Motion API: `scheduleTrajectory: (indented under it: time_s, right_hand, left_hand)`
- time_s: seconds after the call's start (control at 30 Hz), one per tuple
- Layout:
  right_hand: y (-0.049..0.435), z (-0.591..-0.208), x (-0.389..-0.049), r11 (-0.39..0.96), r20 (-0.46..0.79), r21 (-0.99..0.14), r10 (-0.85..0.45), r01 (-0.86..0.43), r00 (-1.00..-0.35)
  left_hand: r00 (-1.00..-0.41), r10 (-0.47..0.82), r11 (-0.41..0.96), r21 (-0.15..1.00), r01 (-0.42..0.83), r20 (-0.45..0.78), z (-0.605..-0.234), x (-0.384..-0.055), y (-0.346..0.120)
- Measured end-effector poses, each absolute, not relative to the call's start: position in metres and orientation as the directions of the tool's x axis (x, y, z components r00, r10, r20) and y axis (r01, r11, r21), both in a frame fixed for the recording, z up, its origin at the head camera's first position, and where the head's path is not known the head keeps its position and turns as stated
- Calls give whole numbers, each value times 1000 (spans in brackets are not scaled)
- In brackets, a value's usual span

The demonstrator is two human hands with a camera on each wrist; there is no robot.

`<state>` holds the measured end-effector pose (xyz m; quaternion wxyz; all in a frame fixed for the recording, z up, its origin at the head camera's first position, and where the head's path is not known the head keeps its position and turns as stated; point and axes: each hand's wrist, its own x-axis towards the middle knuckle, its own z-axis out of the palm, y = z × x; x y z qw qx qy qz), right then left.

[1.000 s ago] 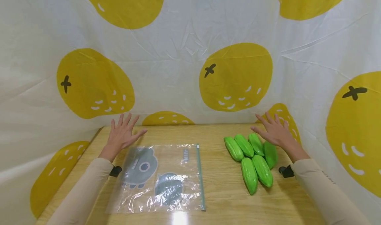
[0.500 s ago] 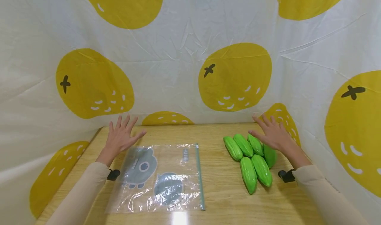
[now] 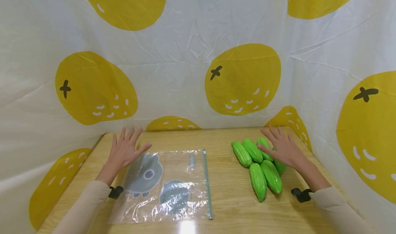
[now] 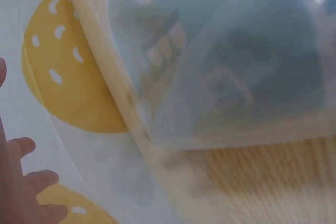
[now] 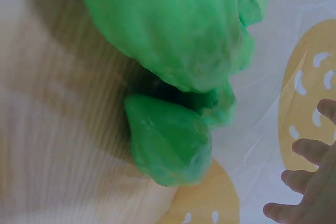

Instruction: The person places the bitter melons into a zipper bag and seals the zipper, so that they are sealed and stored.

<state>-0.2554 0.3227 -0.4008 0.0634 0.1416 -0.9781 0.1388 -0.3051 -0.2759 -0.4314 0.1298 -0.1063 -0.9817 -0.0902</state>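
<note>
My left hand [image 3: 123,154], fingers spread and straight, is held over the upper left corner of a clear zip bag [image 3: 174,196]. The bag lies flat, printed with blue-grey cartoon creatures, its green zip edge on the right. In the left wrist view the bag [image 4: 231,72] fills the upper part, with fingers [image 4: 42,180] at the left edge. My right hand [image 3: 286,150] is also spread, overlapping the far right of several bright green, ridged, cucumber-shaped vegetables [image 3: 258,182]. Close up, those vegetables [image 5: 168,140] look glossy, with the fingers [image 5: 311,151] apart from them. Neither hand holds anything.
Both things lie on a light wooden table [image 3: 222,206]. A white cloth [image 3: 173,89] with yellow fruit prints hangs along the back and both sides. Black wrist mounts [image 3: 116,192] show at both cuffs.
Both hands have come down and slightly nearer in the head view, fingers still spread. The right hand now covers more of the green vegetables. The bag and the vegetables have stayed in place.
</note>
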Motion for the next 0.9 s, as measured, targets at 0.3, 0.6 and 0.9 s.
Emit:
scheduleTrajectory:
  time_s: [0.3,0.6,0.9]
  right_hand:
    - [314,-408,-233,902,189,-251,-310,-351,-932]
    - [295,-414,-216,863,188,-341,-326,-373,-926]
    - [265,-422,-210,834,234,-341,-372,-434,-898]
  left_hand:
    - [-947,192,955,172,240,259,-437,-284,-266]
    - [-951,210,943,209,258,227,-439,-259,-246]
    - [-939,253,921,240,307,231,-446,-243,-223]
